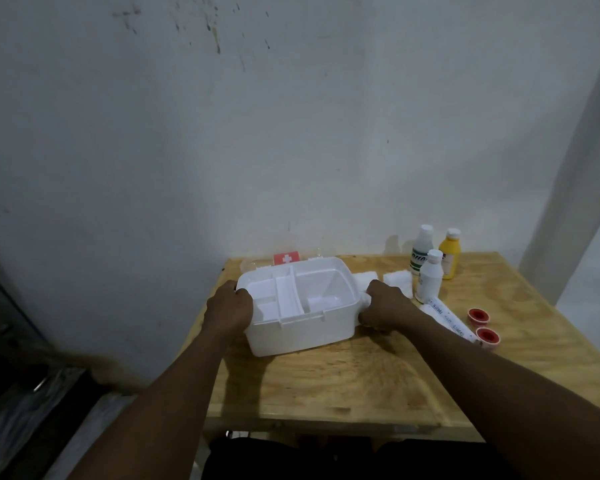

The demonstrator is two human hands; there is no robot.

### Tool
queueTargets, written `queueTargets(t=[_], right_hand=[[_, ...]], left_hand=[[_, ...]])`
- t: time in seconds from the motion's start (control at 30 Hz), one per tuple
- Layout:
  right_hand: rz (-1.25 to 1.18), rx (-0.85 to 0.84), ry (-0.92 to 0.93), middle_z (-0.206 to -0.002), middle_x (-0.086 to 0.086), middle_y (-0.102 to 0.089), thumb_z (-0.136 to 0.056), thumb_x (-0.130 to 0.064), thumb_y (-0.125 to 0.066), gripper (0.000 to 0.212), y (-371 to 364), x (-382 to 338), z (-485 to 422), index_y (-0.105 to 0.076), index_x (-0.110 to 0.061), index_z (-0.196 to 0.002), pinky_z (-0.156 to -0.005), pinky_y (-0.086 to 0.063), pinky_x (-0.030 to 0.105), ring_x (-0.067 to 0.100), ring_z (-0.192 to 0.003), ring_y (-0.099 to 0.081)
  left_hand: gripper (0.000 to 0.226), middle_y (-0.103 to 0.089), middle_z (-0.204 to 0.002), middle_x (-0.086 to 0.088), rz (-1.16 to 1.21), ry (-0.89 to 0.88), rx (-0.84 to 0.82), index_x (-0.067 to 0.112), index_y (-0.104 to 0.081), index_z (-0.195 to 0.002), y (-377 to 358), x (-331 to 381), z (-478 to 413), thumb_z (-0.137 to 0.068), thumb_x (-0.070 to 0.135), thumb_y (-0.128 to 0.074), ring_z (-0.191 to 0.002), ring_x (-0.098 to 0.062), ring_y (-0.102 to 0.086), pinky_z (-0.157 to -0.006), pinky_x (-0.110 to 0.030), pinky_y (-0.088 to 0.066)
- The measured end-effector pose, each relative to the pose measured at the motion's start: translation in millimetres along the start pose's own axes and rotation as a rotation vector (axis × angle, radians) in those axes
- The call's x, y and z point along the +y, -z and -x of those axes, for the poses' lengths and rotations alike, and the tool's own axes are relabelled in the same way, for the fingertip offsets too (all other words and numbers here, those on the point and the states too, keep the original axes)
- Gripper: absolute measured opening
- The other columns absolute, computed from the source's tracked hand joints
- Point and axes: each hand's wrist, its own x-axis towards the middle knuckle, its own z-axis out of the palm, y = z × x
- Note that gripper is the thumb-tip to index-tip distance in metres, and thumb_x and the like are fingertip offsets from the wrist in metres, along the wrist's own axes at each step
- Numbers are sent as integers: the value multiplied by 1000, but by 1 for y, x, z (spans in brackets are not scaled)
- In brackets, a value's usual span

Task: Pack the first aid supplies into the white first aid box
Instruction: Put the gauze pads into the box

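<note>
Evenly, left hand, right hand clasp box ends (near table edge)

wall: pale, dark-speckled | table: light plywood, against wall | light: dim

Your bare forearms reach in from 7 and 5 o'clock, converging toward the middle. Your left hand curls its fingers over the 9 o'clock rim of the white box. Your right hand grips its 3 o'clock end, knuckles up.
</note>
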Motion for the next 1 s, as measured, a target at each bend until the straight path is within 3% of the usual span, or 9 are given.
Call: queueTargets(t=[0.1, 0.2, 0.33, 0.47, 0.6, 0.73, 0.83, 1.0], right_hand=[[14, -31, -26, -113, 10, -59, -73, -24, -76, 72, 4, 0, 2, -38, -12, -134, -60, -59, 31, 24, -88, -68], [200, -4, 21, -116, 11, -61, -77, -26, -74, 67, 15, 6, 4, -44, -5, -132, -79, -59, 33, 23, -100, -65], [338, 176, 68, -109, 11, -63, -81, -17, -68, 38, 38, 6, 10, -50, -5, -112, -67, -45, 29, 23, -97, -61], [210, 272, 80, -91, 9, -57, -78, -16, -68, 42, 52, -1, 11, -45, -5, -111, -51, -35, 27, 23, -80, -56], [-114, 424, 267, -97, 10, -60, -74, -16, -72, 45, 53, -23, 17, -47, -11, -112, -62, -42, 30, 28, -86, -59], [-406, 322, 436, -81, -1, -67, -73, -19, -78, 38, 36, -71, 36, -56, -19, -104, -62, -53, 26, 16, -71, -66], [-370, 248, 498, -74, -2, -64, -74, -20, -76, 32, 10, -98, 41, -58, -19, -100, -65, -51, 31, 16, -66, -61], [-151, 220, 526, -106, 7, -70, -87, -21, -65, 32, -12, -109, 42, -65, -11, -118, -79, -43, 25, 21, -92, -61]], left_hand=[[46, -49, -142, -16, 5, 2, 0, 12, -44, -143, -1, 0, 0, -100, 20, -32, -123, -35, -49, -89, -36, -42], [46, -51, -140, -16, 14, 15, 4, 13, -45, -142, -1, 0, -1, -99, 22, -32, -120, -37, -51, -96, -42, -48], [46, -53, -138, -16, 11, 21, 0, 14, -46, -142, -1, 0, -1, -98, 23, -33, -117, -37, -52, -98, -47, -49], [47, -53, -137, -15, 23, 26, -10, 15, -45, -142, 0, -1, 0, -98, 25, -33, -116, -37, -53, -96, -51, -52], [46, -53, -136, -15, 33, 23, -4, 14, -44, -143, -1, -1, 0, -99, 25, -32, -112, -34, -53, -94, -46, -51], [46, -52, -137, -16, 29, 14, -6, 13, -45, -142, -1, -2, 0, -100, 25, -32, -114, -35, -52, -96, -47, -50], [45, -53, -137, -16, 24, 8, -9, 13, -45, -141, -1, -3, 0, -100, 25, -32, -115, -35, -53, -98, -48, -49], [43, -55, -132, -15, 44, 10, 1, 12, -47, -139, -3, -3, -1, -101, 25, -32, -102, -28, -52, -91, -43, -53]])
